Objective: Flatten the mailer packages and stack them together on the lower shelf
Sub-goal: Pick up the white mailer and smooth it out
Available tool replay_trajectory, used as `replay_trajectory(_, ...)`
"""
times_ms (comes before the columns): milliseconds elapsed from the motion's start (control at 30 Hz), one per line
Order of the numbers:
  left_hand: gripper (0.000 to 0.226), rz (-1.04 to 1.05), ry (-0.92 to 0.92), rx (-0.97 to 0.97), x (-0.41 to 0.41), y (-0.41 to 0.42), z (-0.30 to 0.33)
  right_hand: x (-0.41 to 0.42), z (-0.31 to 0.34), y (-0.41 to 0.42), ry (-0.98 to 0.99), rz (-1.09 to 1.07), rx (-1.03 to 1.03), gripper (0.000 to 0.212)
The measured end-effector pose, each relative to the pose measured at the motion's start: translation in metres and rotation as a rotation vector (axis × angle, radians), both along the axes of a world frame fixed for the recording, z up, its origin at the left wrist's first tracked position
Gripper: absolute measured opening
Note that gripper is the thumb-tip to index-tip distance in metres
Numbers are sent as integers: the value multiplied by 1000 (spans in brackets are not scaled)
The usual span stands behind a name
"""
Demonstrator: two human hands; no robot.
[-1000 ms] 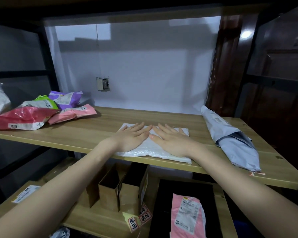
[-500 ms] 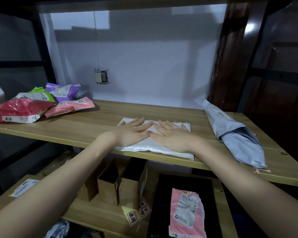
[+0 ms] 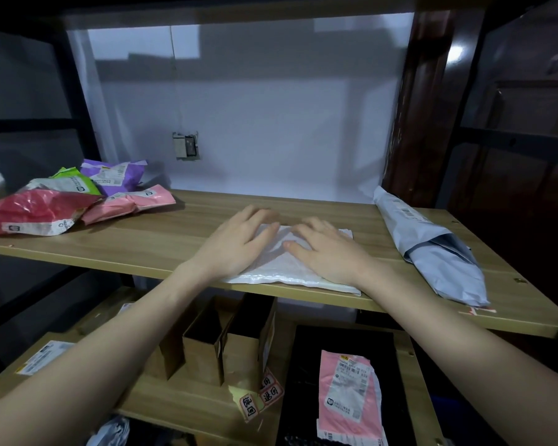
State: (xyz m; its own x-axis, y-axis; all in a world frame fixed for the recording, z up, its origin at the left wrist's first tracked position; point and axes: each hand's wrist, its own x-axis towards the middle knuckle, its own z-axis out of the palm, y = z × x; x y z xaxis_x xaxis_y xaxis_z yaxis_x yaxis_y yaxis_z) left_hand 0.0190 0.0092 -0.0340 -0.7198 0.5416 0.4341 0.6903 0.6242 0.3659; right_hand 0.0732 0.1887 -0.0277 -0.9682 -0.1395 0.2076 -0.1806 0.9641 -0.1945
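A white mailer (image 3: 284, 268) lies flat near the front edge of the upper wooden shelf (image 3: 161, 239). My left hand (image 3: 239, 243) and my right hand (image 3: 326, 249) both rest palm-down on it, fingers spread and slightly blurred; neither grips anything. A pile of red (image 3: 29, 210), pink (image 3: 132, 202), purple (image 3: 113, 175) and green (image 3: 74, 183) mailers sits at the shelf's left end. A grey-blue mailer (image 3: 432, 246) lies at the right end. On the lower shelf (image 3: 187, 403) a flat pink mailer (image 3: 348, 400) rests on a black mailer (image 3: 303, 365).
Open brown cardboard boxes (image 3: 229, 342) stand on the lower shelf under my left forearm, with loose labels (image 3: 261, 394) beside them. A white mailer (image 3: 42, 357) lies at the lower shelf's left. A white wall with a socket (image 3: 186, 146) backs the shelf; a dark wooden post (image 3: 419, 101) stands on the right.
Both hands have slid forward over the white mailer, away from me, with fingers now spread and blurred. The camera has tilted down slightly.
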Motion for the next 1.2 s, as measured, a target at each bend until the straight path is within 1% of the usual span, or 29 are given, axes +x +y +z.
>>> replay_trajectory(33,56,28,80,32,4,-1,1,3,1,-1,98,-4,12,48)
replay_trajectory(67,48,60,121,66,7,-2,2,6,2,-2,171,1,6,45)
replay_trajectory(100,41,89,122,92,9,-4,2,11,3,-3,203,15,-22,44)
replay_trajectory(133,37,109,95,104,12,-6,3,15,5,-4,197,38,-63,45)
replay_trajectory(200,39,114,-5,67,14,-14,3,26,7,-6,126,84,-95,50)
replay_trajectory(267,50,116,-88,24,19,-22,2,39,9,-11,55,127,-16,56)
replay_trajectory(300,55,142,-86,1,24,-26,2,46,8,-14,33,143,36,57)
replay_trajectory(333,57,177,-52,-26,29,-29,1,52,7,-18,26,156,88,56)
replay_trajectory(400,49,227,67,-67,43,-33,1,64,2,-22,68,176,153,50)
replay_trajectory(500,25,241,210,-54,65,-35,3,75,-5,-26,200,178,87,42)
replay_trajectory(600,12,229,257,48,77,-35,0,80,-15,-23,278,168,17,30)
replay_trajectory(633,12,223,250,87,77,-34,-4,82,-19,-22,290,172,20,26)
replay_trajectory(667,20,211,235,115,76,-34,-7,83,-23,-21,298,180,30,24)
replay_trajectory(733,43,174,148,103,70,-35,-13,88,-31,-18,321,199,42,23)
replay_trajectory(800,64,136,8,89,69,-33,-16,93,-38,-17,359,209,35,23)
replay_trajectory(867,70,95,-118,144,73,-28,-16,97,-45,-13,393,223,22,24)
replay_trajectory(933,67,63,-162,232,81,-22,-17,101,-51,-9,418,227,23,28)
replay_trajectory(1000,64,55,-159,380,88,-18,-18,106,-55,-6,450,231,27,28)
replay_trajectory(1033,64,46,-195,469,92,-18,-19,109,-56,-4,469,240,29,25)
replay_trajectory(1067,62,20,-265,551,95,-18,-20,112,-57,-2,484,250,36,21)
replay_trajectory(1100,58,-20,-350,594,99,-20,-21,116,-58,-1,492,260,43,18)
replay_trajectory(1133,50,-72,-430,576,103,-21,-24,118,-60,1,485,270,47,16)
replay_trajectory(1200,31,-182,-556,449,109,-24,-34,122,-64,4,448,291,51,13)
